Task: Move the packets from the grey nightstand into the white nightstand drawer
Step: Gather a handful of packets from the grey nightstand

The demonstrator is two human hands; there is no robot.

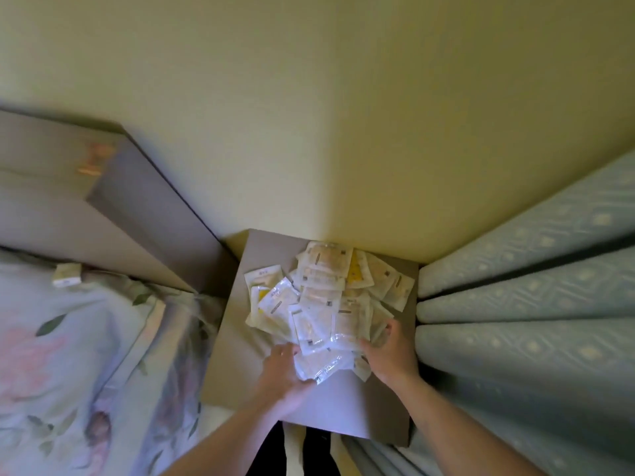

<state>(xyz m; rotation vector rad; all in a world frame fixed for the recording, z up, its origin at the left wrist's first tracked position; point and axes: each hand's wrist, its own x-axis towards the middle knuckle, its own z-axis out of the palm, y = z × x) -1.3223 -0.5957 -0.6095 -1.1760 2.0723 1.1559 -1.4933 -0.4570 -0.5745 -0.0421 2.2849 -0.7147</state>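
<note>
A heap of several clear and pale yellow packets [326,293] lies on top of the grey nightstand [343,407], which stands against the wall. My left hand [285,376] grips the near left edge of the heap, its fingers curled on a bunch of packets [323,362]. My right hand [388,355] grips the near right side of the same bunch, thumb on top. The white nightstand and its drawer are out of view.
A bed with a floral cover [68,355] lies to the left, with a grey headboard [144,207] and a small box [67,274] on it. Pale blue patterned curtains [532,304] hang along the right. The yellow wall [343,132] is behind.
</note>
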